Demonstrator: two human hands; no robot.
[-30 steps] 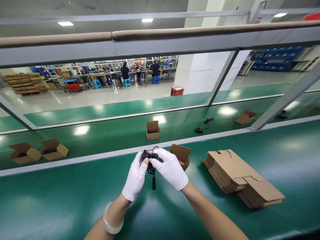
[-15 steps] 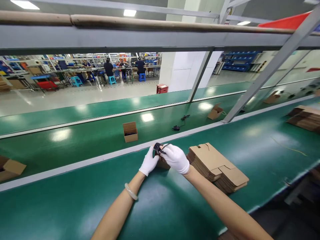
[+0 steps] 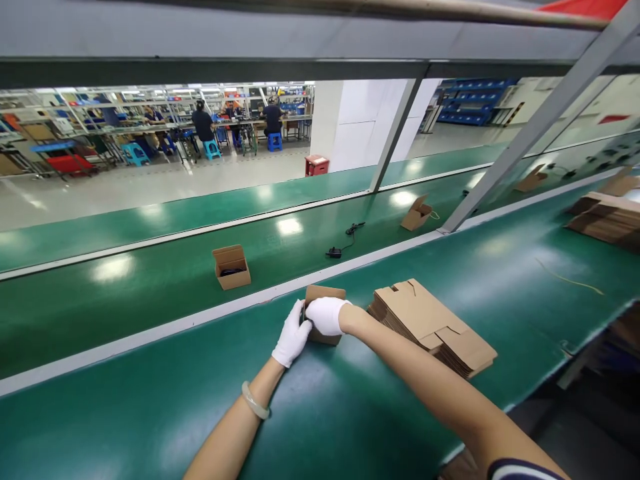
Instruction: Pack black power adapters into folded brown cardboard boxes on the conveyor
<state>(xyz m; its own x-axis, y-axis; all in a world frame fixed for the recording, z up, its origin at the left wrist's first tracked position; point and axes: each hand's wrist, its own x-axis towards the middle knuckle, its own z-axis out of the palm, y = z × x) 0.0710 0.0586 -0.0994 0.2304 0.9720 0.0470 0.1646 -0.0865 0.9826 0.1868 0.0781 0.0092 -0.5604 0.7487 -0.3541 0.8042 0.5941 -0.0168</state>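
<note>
My white-gloved left hand (image 3: 293,337) and white-gloved right hand (image 3: 326,316) sit close together at a small kraft-cardboard box (image 3: 324,340) on the near green conveyor belt (image 3: 125,413). The box rests on the belt just inside its white edge rail, with its raised flap (image 3: 325,292) standing on the far side, away from me. My right hand lies over the box's near part, fingers curled and pointing left, and my right arm comes in from the lower right. My left hand is beside the box's left end, fingers up against it, so the right hand is the one more directly over the box.

Between my fingertips, at the box's left side, there is a sliver of a dark object (image 3: 303,313); too little shows to name it. My hands hide most of it, so I cannot tell whether either hand is closed on it or only narrowly around it. The box's longer side runs roughly across my view, left to right.

Just right of the box lies a stack of flat die-cut carton blanks (image 3: 430,327), close to my right forearm. A jade bangle (image 3: 255,400) circles my left wrist.
</note>
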